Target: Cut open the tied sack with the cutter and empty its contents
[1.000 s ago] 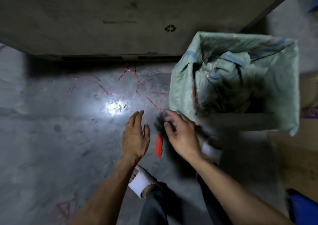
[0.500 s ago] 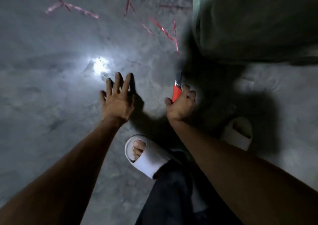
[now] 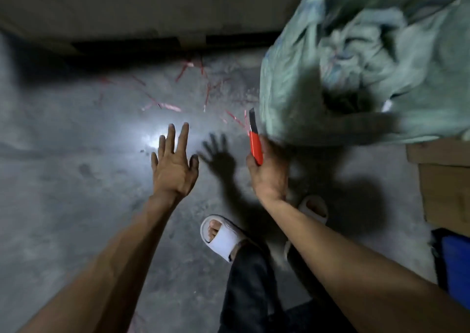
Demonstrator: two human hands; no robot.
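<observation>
A pale green woven sack (image 3: 300,78) stands at the upper right, its bunched top blurred. My right hand (image 3: 269,172) is shut on a red cutter (image 3: 255,142) with its dark blade pointing up, just left of the sack's lower corner. Over the bare concrete floor, my left hand (image 3: 174,164) is spread open and holds nothing, well left of the sack.
Red string scraps (image 3: 167,106) lie scattered on the grey floor (image 3: 63,180) ahead. A low wall or slab edge (image 3: 127,9) runs across the top. Cardboard boxes (image 3: 445,180) and a blue container (image 3: 455,264) stand at the right. My feet wear white slippers (image 3: 223,238).
My right hand has picked the red cutter up off the floor and raised it beside the sack. The view has tilted back up, bringing the sack into sight again.
</observation>
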